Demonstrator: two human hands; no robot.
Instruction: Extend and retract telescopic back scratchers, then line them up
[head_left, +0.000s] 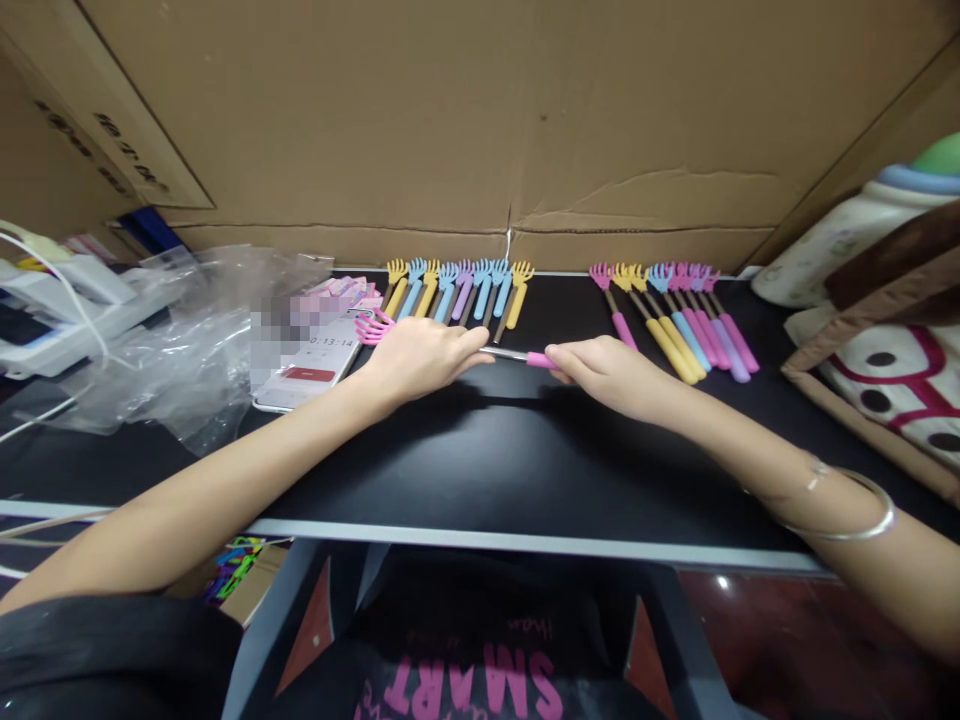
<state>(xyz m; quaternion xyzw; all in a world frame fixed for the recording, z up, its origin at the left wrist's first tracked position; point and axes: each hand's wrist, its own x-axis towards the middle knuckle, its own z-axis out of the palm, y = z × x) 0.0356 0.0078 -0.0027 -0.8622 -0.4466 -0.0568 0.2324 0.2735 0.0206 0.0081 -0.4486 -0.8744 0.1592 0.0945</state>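
A pink back scratcher (516,354) is stretched crosswise between my two hands, above the black desk. My left hand (424,358) is closed round its claw end, with the pink claw sticking out to the left. My right hand (600,372) grips the pink handle, and a length of metal rod shows between them. Behind my left hand lies a row of yellow, blue and purple back scratchers (463,292), claws toward the cardboard. Beyond my right hand is another group of back scratchers (686,325) in pink, yellow, blue and purple, with longer rods showing.
A phone (311,365) with a running timer lies left of my left hand, near crumpled clear plastic bags (180,340). White power strips (67,310) with cables are farther left. A brown-trimmed bag (885,370) and a bottle (825,240) stand at right. Cardboard (480,120) walls the back.
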